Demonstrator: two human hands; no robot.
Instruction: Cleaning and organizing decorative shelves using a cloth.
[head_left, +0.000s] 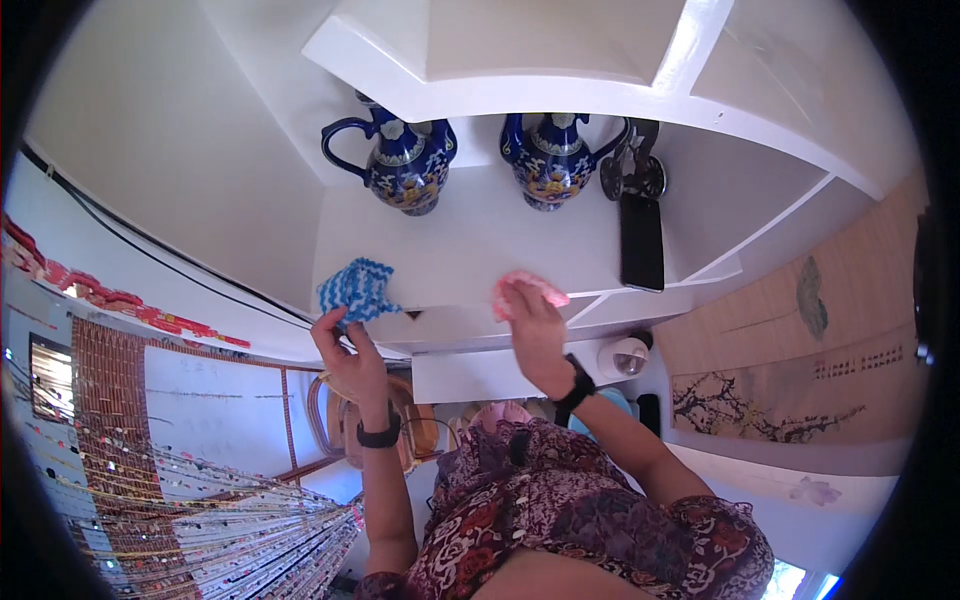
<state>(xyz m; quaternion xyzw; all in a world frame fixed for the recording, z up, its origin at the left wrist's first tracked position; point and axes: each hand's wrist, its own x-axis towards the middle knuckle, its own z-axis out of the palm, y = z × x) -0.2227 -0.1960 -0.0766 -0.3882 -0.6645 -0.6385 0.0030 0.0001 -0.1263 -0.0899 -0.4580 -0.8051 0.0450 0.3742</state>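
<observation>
My left hand (350,355) pinches a blue-and-white striped cloth (358,290) at the front-left edge of a white shelf (465,235). My right hand (530,335) has its curled fingers on a pink-and-white cloth (508,290), held at the shelf's front. Behind them stand two upright dark-blue porcelain ewers with gold and white decoration, one on the left (405,175) and one on the right (550,170). A black phone (641,245) lies at the shelf's right side, just in front of a dark openwork stand (630,175).
An upper white board (560,95) overhangs the ewers. Cabinet walls (200,170) and a cable flank the left. A bead curtain (240,510) hangs lower left, painted scrolls (770,380) are at right. A small rounded white appliance (625,362) sits on a lower level.
</observation>
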